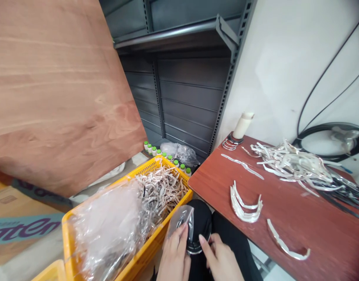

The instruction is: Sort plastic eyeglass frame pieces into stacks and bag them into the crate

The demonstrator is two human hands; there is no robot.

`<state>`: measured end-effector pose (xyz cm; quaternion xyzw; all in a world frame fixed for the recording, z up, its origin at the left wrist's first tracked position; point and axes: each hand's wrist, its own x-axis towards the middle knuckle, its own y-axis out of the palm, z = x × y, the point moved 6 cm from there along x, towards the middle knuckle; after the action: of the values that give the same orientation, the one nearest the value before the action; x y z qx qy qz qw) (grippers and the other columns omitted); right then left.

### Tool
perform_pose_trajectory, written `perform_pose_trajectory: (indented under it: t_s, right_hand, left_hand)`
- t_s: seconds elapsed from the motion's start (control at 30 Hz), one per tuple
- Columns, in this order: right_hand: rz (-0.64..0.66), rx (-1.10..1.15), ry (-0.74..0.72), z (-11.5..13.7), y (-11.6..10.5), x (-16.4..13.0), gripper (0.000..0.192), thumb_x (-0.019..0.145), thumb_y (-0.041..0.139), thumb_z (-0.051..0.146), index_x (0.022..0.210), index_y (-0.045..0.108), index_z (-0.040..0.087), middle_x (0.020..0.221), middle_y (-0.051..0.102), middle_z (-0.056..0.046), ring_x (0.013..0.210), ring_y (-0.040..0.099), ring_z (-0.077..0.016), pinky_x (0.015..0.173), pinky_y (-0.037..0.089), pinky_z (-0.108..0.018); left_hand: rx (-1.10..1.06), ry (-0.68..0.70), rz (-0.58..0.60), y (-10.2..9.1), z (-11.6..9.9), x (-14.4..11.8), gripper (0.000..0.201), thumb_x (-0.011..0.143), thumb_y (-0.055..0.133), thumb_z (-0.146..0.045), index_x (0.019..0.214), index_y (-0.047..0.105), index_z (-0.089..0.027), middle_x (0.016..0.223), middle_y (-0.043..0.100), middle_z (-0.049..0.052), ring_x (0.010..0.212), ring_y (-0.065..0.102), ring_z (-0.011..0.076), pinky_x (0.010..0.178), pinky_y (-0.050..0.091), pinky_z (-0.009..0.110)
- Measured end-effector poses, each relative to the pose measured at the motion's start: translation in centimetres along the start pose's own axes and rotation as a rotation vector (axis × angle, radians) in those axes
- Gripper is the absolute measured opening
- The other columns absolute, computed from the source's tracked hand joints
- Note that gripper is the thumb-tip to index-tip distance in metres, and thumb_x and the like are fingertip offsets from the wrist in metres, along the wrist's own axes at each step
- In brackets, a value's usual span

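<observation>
Left hand [174, 251] on bag [177, 215], right hand [222, 255] pinching hoop [194, 252]

To your left you have a big plywood board [59, 70], pinkish brown with wavy wood lines, and its edge slants. In front of you stands a dark gray metal shelf rack [191, 93]. Its posts have rows of small slots, and a bracket [226, 35] sits at the right end of its upper shelf [167, 37]. To your right is a white wall [281, 66]. A red-brown bench [214, 183] stands close to it, and its left corner is round. Below the bench you can see a bit of pale floor [279, 272]. Light shines on the wall and the shelf's front edge, and it is darker under the shelf.
</observation>
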<state>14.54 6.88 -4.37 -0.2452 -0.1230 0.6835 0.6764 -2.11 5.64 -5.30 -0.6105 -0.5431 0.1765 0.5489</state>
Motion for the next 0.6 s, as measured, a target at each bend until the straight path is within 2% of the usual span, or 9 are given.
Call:
perform_pose_trajectory:
  t_s: [0.07,0.13,0.2,0.27,0.33,0.43,0.53,0.6]
  right_hand:
    - [-0.056,0.197,0.042,0.3,0.6,0.8,0.044,0.090,0.050,0.063,0.074,0.053,0.022,0.059,0.061,0.000,0.054,0.060,-0.0174,0.052,0.045,-0.024]
    - [-0.056,0.412,0.046,0.7,1.3,1.3,0.045,0.086,0.056,0.065,0.077,0.058,0.020,0.068,0.064,-0.002,0.063,0.062,-0.0178,0.057,0.048,-0.025]
    - [-0.030,0.564,0.013,1.3,1.9,1.2,0.045,0.084,0.061,0.062,0.090,0.063,0.017,0.080,0.069,-0.004,0.074,0.065,-0.0191,0.068,0.052,-0.027]
    - [-0.034,0.594,-0.005,1.7,2.5,0.5,0.049,0.084,0.063,0.059,0.107,0.064,0.016,0.087,0.072,-0.006,0.075,0.066,-0.0199,0.070,0.054,-0.028]
    - [-0.094,0.507,0.011,1.8,3.0,-0.6,0.051,0.084,0.065,0.058,0.112,0.065,0.016,0.080,0.072,-0.006,0.067,0.066,-0.0197,0.063,0.054,-0.027]
    - [-0.192,0.255,-0.019,2.5,3.4,-1.8,0.041,0.085,0.063,0.057,0.098,0.069,0.018,0.066,0.068,-0.004,0.055,0.062,-0.0184,0.054,0.051,-0.026]
    - [-0.293,-0.019,-0.254,4.6,2.7,-2.2,0.033,0.088,0.061,0.052,0.083,0.069,0.021,0.073,0.065,-0.005,0.066,0.064,-0.0202,0.062,0.054,-0.029]
    - [-0.284,-0.118,-0.439,5.9,2.4,-2.4,0.026,0.091,0.059,0.046,0.092,0.070,0.022,0.082,0.063,-0.006,0.076,0.065,-0.0209,0.070,0.056,-0.031]
  left_hand:
    - [-0.001,0.005,-0.016,-0.2,-0.1,0.0,0.087,0.080,0.041,-0.003,0.156,0.004,-0.024,0.142,0.053,0.016,0.128,0.055,0.0264,0.098,0.054,0.046]
    - [-0.011,0.006,-0.025,-0.4,-0.2,-0.1,0.088,0.079,0.041,-0.002,0.156,0.006,-0.025,0.142,0.054,0.015,0.127,0.057,0.0262,0.098,0.055,0.047]
    - [-0.028,0.000,-0.023,-0.7,-0.2,-0.3,0.089,0.078,0.043,-0.002,0.156,0.008,-0.026,0.143,0.053,0.014,0.127,0.057,0.0263,0.098,0.055,0.047]
    - [-0.051,-0.004,-0.016,-1.3,-0.3,-0.5,0.091,0.075,0.045,-0.002,0.156,0.010,-0.024,0.146,0.050,0.014,0.129,0.055,0.0270,0.099,0.055,0.045]
    - [-0.096,0.014,0.010,-1.8,-0.5,-0.8,0.093,0.072,0.047,-0.002,0.156,0.012,-0.023,0.150,0.046,0.013,0.134,0.050,0.0272,0.103,0.052,0.042]
    - [-0.182,0.020,0.017,-2.9,-0.7,-1.0,0.091,0.074,0.045,-0.002,0.156,0.013,-0.023,0.155,0.038,0.012,0.138,0.045,0.0243,0.108,0.048,0.037]
    - [-0.192,-0.065,-0.027,-3.9,-0.4,-0.9,0.087,0.077,0.044,-0.002,0.156,0.013,-0.022,0.158,0.032,0.012,0.140,0.042,0.0235,0.108,0.047,0.034]
    - [-0.181,-0.112,-0.055,-4.3,-0.2,-0.7,0.084,0.078,0.044,-0.003,0.155,0.016,-0.022,0.157,0.034,0.012,0.140,0.041,0.0233,0.107,0.047,0.033]
